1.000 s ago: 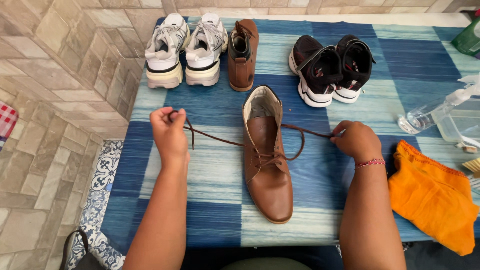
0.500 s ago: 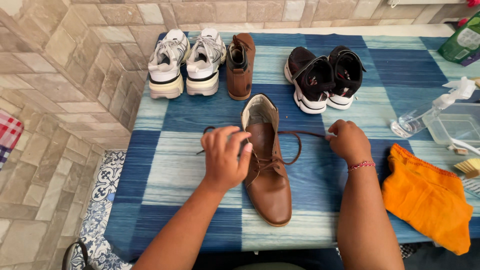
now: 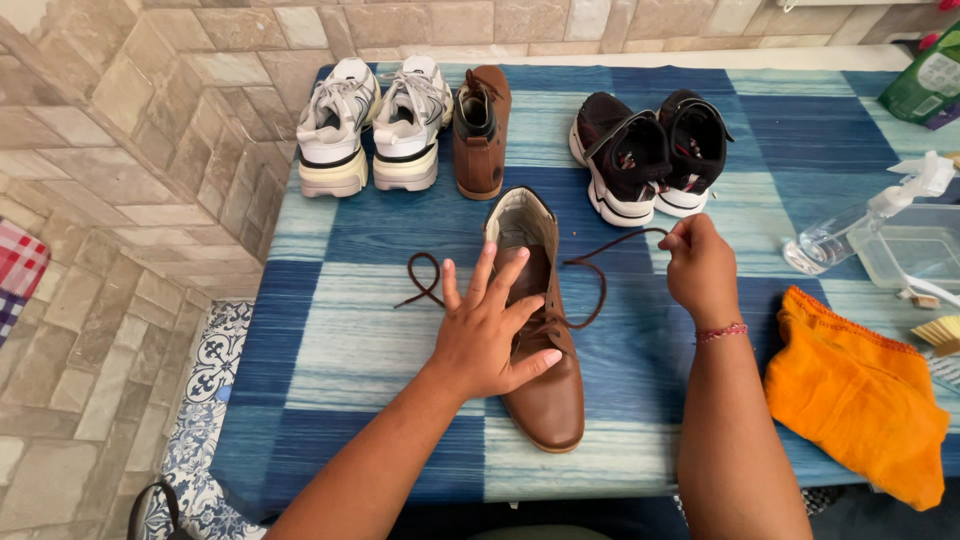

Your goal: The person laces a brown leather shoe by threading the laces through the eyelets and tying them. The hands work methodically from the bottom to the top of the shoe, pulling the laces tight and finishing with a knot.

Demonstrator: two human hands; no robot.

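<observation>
A brown leather boot (image 3: 545,395) lies on the blue checked tablecloth (image 3: 330,340), toe toward me. My left hand (image 3: 490,325) rests flat on the boot's lacing, fingers spread, holding nothing. One end of the dark brown lace (image 3: 420,280) lies loose in a loop on the cloth, left of the boot. My right hand (image 3: 700,265) is to the right of the boot and pinches the other lace end, which curves back to the eyelets.
At the far edge stand a pair of white sneakers (image 3: 375,125), a second brown boot (image 3: 482,130) and a pair of black sneakers (image 3: 650,150). To the right are an orange cloth (image 3: 860,400), a clear spray bottle (image 3: 860,225) and a plastic container (image 3: 915,255).
My left hand let go of the left lace end and moved right onto the boot. The dropped lace now lies looped on the cloth. My right hand still holds its end.
</observation>
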